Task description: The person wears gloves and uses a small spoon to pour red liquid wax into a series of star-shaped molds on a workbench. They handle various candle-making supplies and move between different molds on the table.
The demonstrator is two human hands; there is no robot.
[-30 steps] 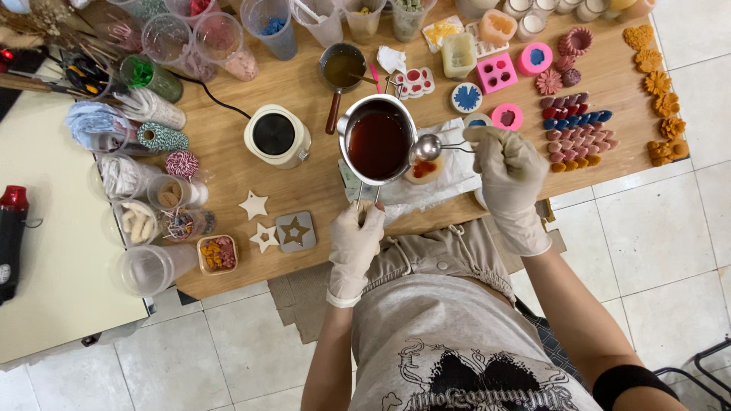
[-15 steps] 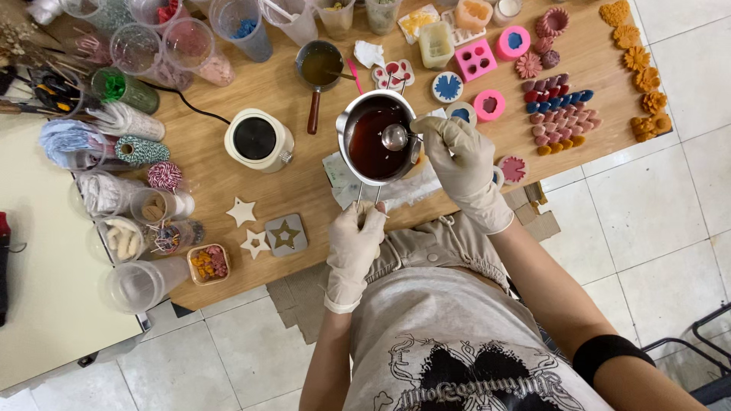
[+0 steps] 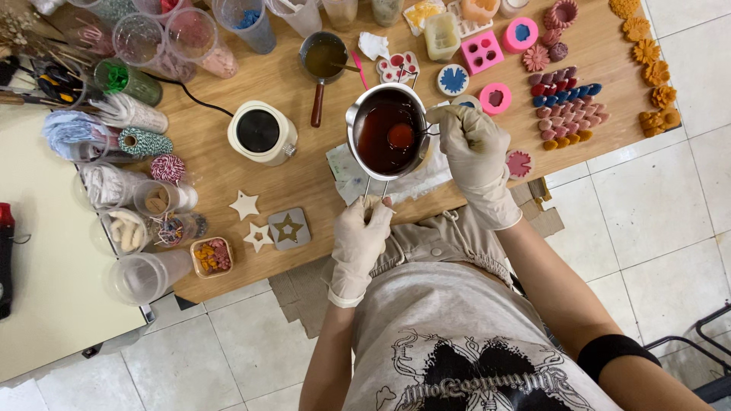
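Wax, dark red-brown and glossy, fills the steel pouring pot (image 3: 387, 131) that I hold over the wooden tabletop (image 3: 304, 179). The pot is round, with a bright rim and a thin wire handle running toward me. My left hand (image 3: 360, 237), in a pale glove, is closed around the end of that handle, just past the near edge of the tabletop. My right hand (image 3: 474, 148), gloved the same way, is closed on the handle of a small metal ladle (image 3: 401, 135), whose round bowl sits inside the pot, full of the same red liquid. The pot hangs above a sheet of stained white paper (image 3: 358, 179) lying on the wood.

Just left of the pot stands a cream-coloured electric warmer (image 3: 260, 132) with a black round top and a black cord running off behind it. Behind the pot sits a smaller saucepan (image 3: 322, 57) of amber liquid with a brown wooden handle. To the right lie pink silicone moulds (image 3: 482, 52) and rows of small cast pieces (image 3: 567, 110) in pink, blue and orange, with orange flower shapes (image 3: 655, 76) further out. Nearer me, left of my left hand, are two white star shapes (image 3: 245, 205) and a grey square mould (image 3: 288, 229) with a star cut in it. Clear plastic cups (image 3: 152, 46) and spools of twine (image 3: 145, 143) crowd the left side.
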